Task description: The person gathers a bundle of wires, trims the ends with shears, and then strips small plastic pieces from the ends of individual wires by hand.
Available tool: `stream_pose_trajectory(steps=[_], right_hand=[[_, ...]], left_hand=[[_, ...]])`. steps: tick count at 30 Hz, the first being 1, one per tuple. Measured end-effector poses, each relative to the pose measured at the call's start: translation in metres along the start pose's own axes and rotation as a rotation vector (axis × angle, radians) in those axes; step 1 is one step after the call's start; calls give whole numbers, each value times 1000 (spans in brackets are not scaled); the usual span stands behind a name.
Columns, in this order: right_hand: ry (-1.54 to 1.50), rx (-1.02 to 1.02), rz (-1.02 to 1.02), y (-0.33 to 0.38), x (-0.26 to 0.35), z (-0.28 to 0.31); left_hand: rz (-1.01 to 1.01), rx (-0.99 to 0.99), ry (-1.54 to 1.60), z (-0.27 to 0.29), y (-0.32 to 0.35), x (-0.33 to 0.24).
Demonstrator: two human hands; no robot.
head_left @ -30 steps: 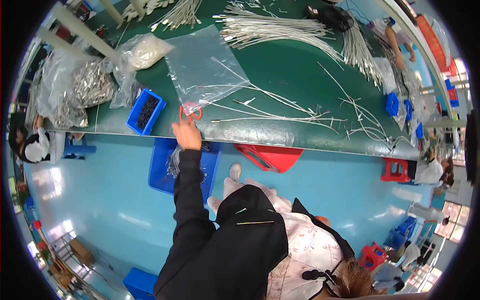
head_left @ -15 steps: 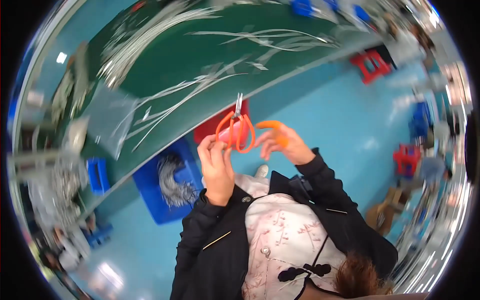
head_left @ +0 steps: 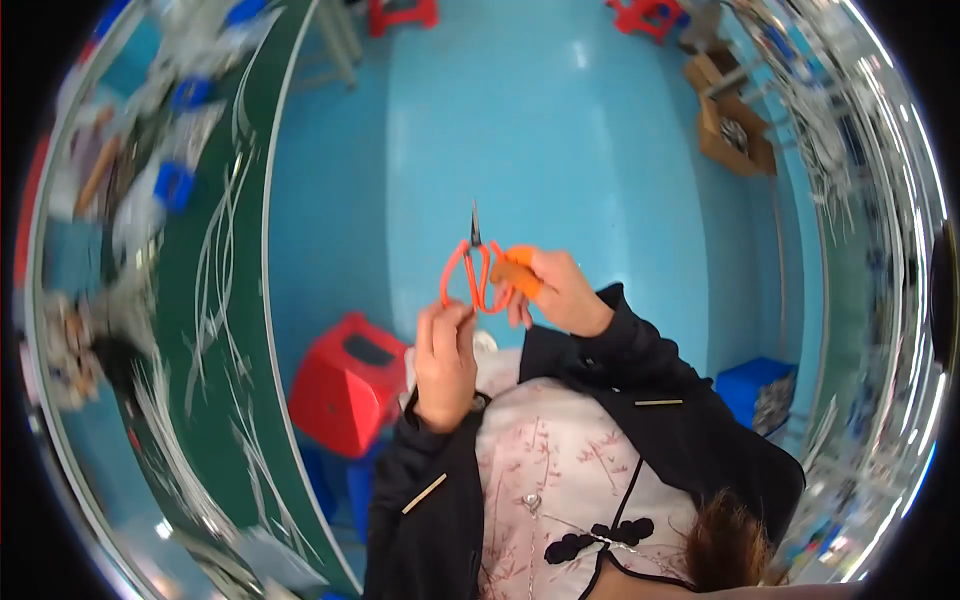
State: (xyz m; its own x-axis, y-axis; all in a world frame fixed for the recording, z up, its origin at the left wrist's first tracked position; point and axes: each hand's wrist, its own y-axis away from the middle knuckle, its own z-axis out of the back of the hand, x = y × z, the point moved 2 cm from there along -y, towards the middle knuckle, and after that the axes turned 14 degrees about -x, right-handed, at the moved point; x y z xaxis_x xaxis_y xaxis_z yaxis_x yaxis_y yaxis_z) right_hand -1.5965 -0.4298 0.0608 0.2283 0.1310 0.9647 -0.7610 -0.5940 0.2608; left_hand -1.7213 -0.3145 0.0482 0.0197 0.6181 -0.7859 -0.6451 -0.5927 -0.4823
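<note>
A pair of scissors [head_left: 468, 268] with orange-red looped handles and short dark blades points away from me, held up in front of my chest. My left hand [head_left: 445, 370] pinches the lower end of its left loop between thumb and fingers. On the other side, my right hand [head_left: 565, 290] has closed its fingers at the right loop. Orange covers sit on some of the right fingers. The blades look shut or nearly so, with nothing between them.
A long green table [head_left: 240, 330] runs along my left, bearing loose white cables [head_left: 222, 250]. Beside it stands a red stool [head_left: 335, 395]. Blue floor stretches ahead. At right are a cardboard box [head_left: 735, 130] and a blue bin [head_left: 755, 395]; another red stool [head_left: 648, 15] is far off.
My view has swung right, so the table now lies at my left. My right hand, apart from the scissors before, has come onto their right loop. My left hand keeps its grip.
</note>
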Motion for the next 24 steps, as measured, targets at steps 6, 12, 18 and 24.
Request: stream_pose_trajectory(steps=[6,12,18,24], right_hand=[[-31,-234,0,-68,-10,57],[37,-446,-47,-166,44,98],[-48,-536,-9,-284,98,158],[-62,-608,-35,-382,112,237]], left_hand=[[-27,198,145,-94,-73,39],[175,432,380,-176,-192,65],[215,529,539,-271,-315,75],[242,621,517,-380,-396,93]])
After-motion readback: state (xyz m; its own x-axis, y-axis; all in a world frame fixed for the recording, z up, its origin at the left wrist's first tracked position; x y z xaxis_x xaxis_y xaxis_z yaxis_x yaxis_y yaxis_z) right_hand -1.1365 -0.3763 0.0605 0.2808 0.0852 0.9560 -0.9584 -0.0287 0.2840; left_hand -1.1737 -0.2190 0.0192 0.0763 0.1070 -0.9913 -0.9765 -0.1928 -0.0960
